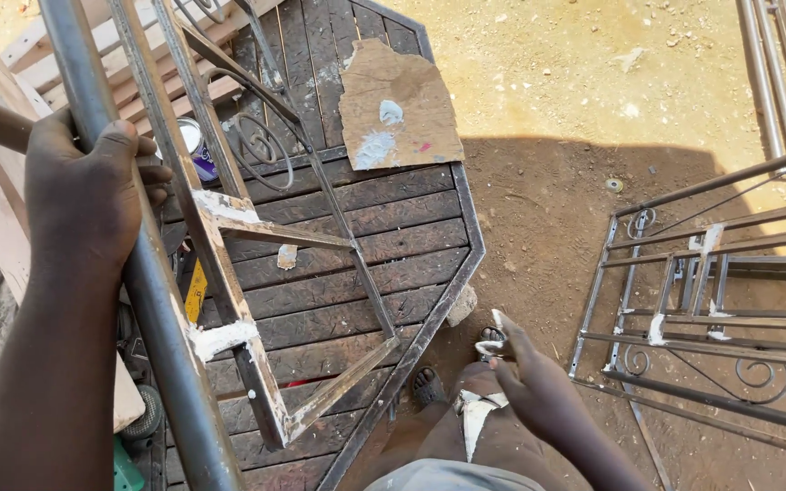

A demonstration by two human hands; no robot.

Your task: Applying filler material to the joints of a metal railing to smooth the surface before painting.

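I am holding the metal frame (229, 273) tight with my left hand (84, 195). My right hand (539, 391) is pinching a scraper (477, 420) with white paste. Some joints are looking filled already; others are looking bare.

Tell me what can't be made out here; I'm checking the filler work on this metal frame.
Head view only:
- Metal pipe: both ends cut off by the picture edges; left hand covers part.
- Can: mostly hidden behind the frame.
- Right hand: holds something whitish, too small to identify.
- Gate: cut off at right.
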